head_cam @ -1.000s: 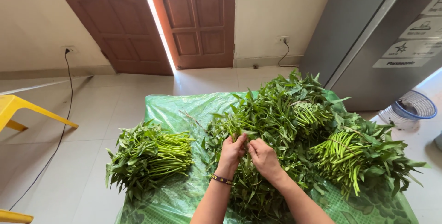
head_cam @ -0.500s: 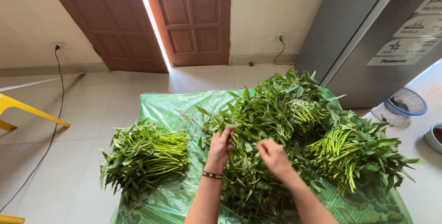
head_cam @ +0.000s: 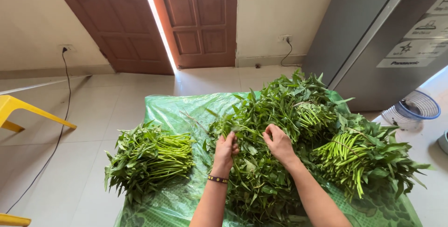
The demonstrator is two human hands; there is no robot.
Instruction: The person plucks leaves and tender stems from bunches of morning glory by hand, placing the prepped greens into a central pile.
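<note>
A big loose heap of green leafy stalks [head_cam: 280, 115] lies on a green plastic sheet [head_cam: 168, 110] spread on the floor. My left hand [head_cam: 226, 148], with a dark bracelet on the wrist, is closed on some leafy stems near the heap's middle. My right hand [head_cam: 279, 143] pinches stems of the same heap a little to the right. A tidy bundle of stalks [head_cam: 149, 159] lies to the left of my hands, and another bundle with pale stem ends [head_cam: 350, 157] lies to the right.
A grey refrigerator [head_cam: 382, 40] stands at the right. A white basket with a blue rim [head_cam: 413, 110] sits beside it. Brown wooden doors [head_cam: 154, 21] are ahead, a yellow plastic chair [head_cam: 18, 112] is at the left, and a black cable [head_cam: 58, 133] runs across the tiles.
My hands, close together a second ago, have moved slightly apart while staying in the leafy heap. The view has shifted a little.
</note>
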